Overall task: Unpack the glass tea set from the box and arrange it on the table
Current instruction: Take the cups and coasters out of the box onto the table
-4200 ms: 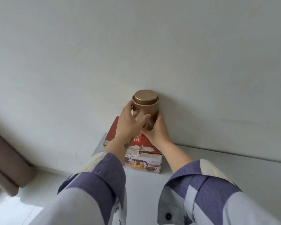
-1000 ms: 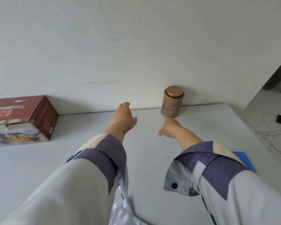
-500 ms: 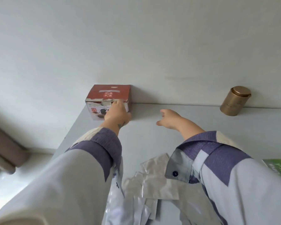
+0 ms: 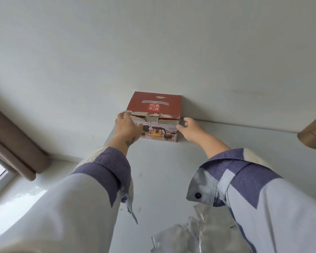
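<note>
A red tea set box [image 4: 154,105], closed, with a torn front top edge and a teapot picture on its front, stands against the wall at the far left of the white table [image 4: 162,170]. My left hand [image 4: 127,126] touches the box's front left corner, fingers at the top edge. My right hand [image 4: 191,129] hovers at the front right corner with spread fingers; contact is unclear. No glassware is visible.
A gold tin canister [image 4: 314,136] stands at the right edge by the wall. Clear plastic packets [image 4: 195,236] lie near me on the table. A brown curtain [image 4: 13,143] and a window sill [image 4: 16,194] are on the left.
Both hands have left the gold canister on the right and reached to the red box. My right hand has closed in on the box's right corner.
</note>
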`<state>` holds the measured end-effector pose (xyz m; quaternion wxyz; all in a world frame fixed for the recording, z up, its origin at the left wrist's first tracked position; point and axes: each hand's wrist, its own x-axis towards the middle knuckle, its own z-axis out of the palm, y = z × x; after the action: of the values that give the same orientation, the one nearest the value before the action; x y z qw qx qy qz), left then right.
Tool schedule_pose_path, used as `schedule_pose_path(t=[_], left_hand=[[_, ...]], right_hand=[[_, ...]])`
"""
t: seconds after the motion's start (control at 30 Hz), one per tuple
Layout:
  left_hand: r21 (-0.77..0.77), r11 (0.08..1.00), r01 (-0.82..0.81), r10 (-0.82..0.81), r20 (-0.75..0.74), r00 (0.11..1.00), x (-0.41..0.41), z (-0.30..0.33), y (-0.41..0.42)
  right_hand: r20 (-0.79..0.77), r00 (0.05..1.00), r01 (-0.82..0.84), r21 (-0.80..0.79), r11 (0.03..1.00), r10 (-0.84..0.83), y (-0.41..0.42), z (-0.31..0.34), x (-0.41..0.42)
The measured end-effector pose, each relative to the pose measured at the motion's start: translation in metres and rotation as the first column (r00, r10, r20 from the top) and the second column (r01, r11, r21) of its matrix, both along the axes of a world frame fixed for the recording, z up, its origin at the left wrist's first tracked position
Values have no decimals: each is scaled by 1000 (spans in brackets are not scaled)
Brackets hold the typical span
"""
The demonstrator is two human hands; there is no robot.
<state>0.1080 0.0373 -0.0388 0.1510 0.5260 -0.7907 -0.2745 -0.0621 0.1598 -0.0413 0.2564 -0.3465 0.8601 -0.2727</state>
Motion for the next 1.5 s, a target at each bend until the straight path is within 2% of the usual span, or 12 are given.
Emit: schedule_pose_path(t=[0.2, 0.33, 0.47, 0.8, 1.03, 1.13, 1.37, 1.5], left_hand=[[113, 991, -68, 81, -118, 990, -17, -24, -44], [214, 976, -40, 86, -213, 973, -22, -32, -59], [201, 980, -10, 60, -249, 967, -21, -34, -64], [115, 993, -24, 44, -180, 983, 23, -38, -40], [112, 994, -10, 35, -226, 974, 44, -38, -27], [84, 996, -24, 43, -232, 972, 42, -29, -27], [129, 978, -161, 186, -220, 957, 30, -14, -36], [128, 975, -183, 212, -275, 938, 26, -16, -36]], right_hand=[[80, 983, 174, -123, 977, -165, -47, -18, -13], [109, 971, 234, -253, 939, -213, -58, -31, -10], [120, 960, 276, -263, 924, -253, -61, -35, -6], [168, 930, 358, -222, 907, -327, -47, -33, 41], [169, 921, 384, -245, 890, -351, -32, -29, 65], [226, 896, 439, -309, 844, -383, -31, -24, 65], [433, 759, 629, -291, 721, -487, -38, -17, 53], [463, 759, 632, -358, 687, -458, -39, -16, 57]])
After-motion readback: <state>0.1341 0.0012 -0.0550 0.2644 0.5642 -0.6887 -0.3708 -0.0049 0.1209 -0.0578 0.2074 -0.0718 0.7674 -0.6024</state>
